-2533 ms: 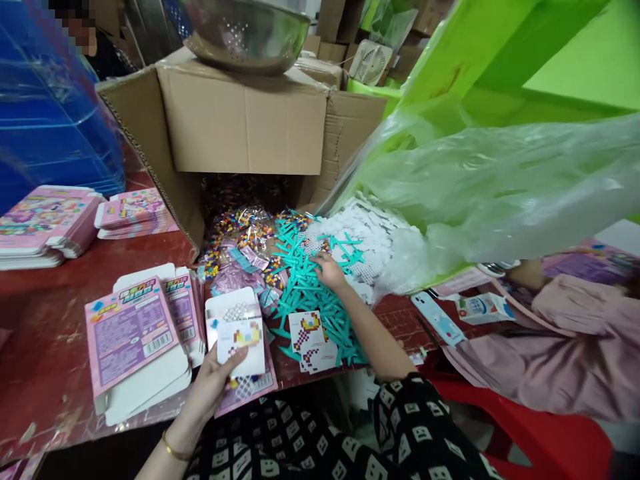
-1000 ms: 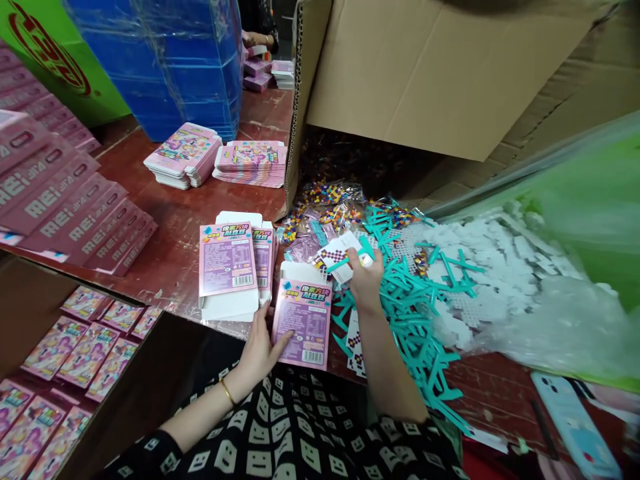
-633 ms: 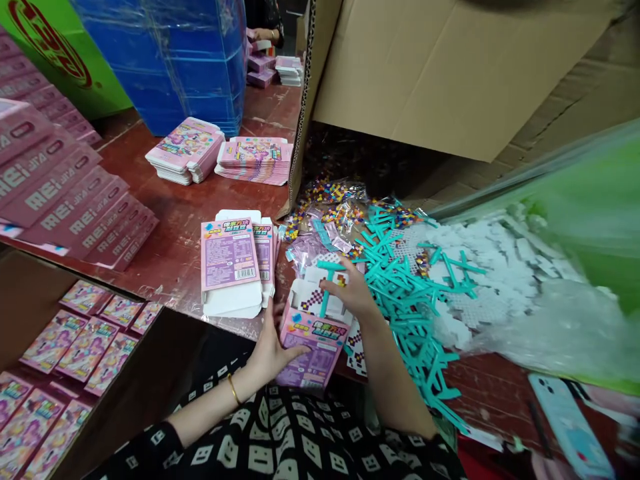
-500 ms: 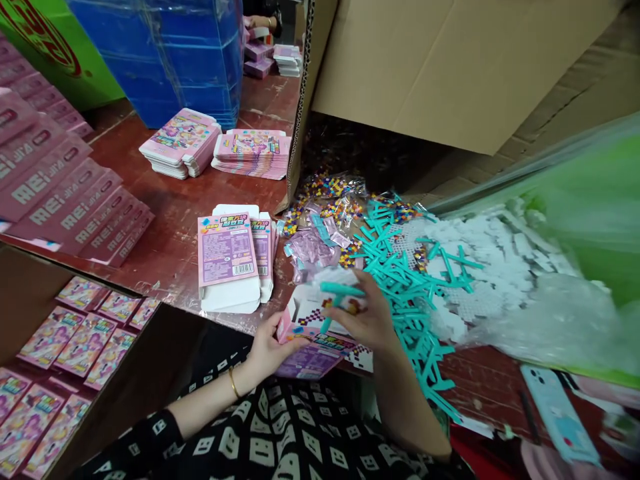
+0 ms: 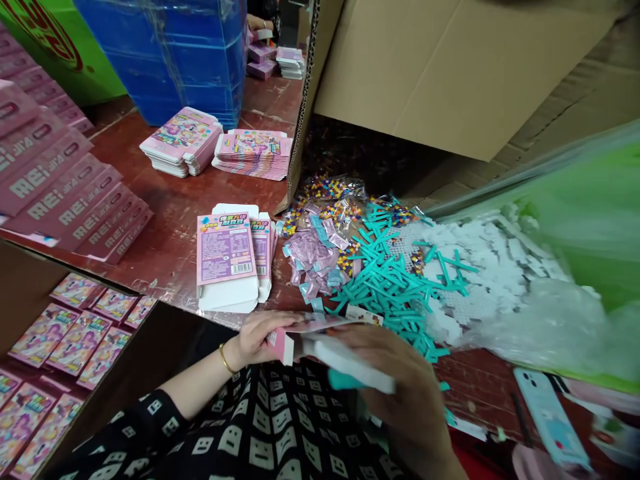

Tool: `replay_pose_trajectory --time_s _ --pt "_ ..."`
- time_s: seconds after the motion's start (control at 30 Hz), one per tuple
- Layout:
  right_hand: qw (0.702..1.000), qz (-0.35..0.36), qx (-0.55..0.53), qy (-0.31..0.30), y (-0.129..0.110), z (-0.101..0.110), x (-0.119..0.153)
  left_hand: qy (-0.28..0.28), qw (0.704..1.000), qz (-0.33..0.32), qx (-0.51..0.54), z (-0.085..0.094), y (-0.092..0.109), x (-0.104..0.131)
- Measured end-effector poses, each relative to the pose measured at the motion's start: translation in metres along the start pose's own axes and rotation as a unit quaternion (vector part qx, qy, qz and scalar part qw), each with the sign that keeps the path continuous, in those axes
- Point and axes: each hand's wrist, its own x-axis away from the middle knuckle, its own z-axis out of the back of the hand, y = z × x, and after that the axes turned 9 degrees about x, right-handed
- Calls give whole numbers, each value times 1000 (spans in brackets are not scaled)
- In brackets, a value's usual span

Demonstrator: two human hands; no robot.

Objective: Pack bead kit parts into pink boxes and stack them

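Observation:
My left hand (image 5: 257, 337) is closed around a pink cardboard box (image 5: 283, 345), which is tipped so that one end points toward me. At the box's near end is my right hand (image 5: 400, 367), smeared by motion, with its fingers around a white board (image 5: 357, 365). A teal plastic piece (image 5: 344, 380) shows blurred beneath that board. Whether the board is partly inside the box I cannot tell. Just beyond the box lie loose teal T-shaped plastic tools (image 5: 395, 287), a printed card (image 5: 365, 315) and small purple packets (image 5: 313, 257).
Flat pink cartons (image 5: 227, 257) lie left of the packets, with more carton stacks (image 5: 183, 140) behind. Filled pink boxes (image 5: 75, 337) sit in a carton at lower left. White perforated boards (image 5: 490, 260) heap at right, near a phone (image 5: 553, 417). A cardboard flap (image 5: 450, 67) overhangs the back.
The box has tilted over in my left hand. My right hand has moved down toward me with the white board and teal piece, and more of the packets now shows.

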Motion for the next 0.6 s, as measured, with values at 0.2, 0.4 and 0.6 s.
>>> replay_pose_trajectory --time_s 0.2,0.4,0.6 --pt "986 21 151 -72 11 -11 -40 82 992 31 -91 -2 -26 14" --pt "962 67 265 -11 20 -17 -36 111 983 100 -104 3 -40 24" --pt "958 129 253 37 24 -31 -40 116 982 109 -103 2 -47 30"
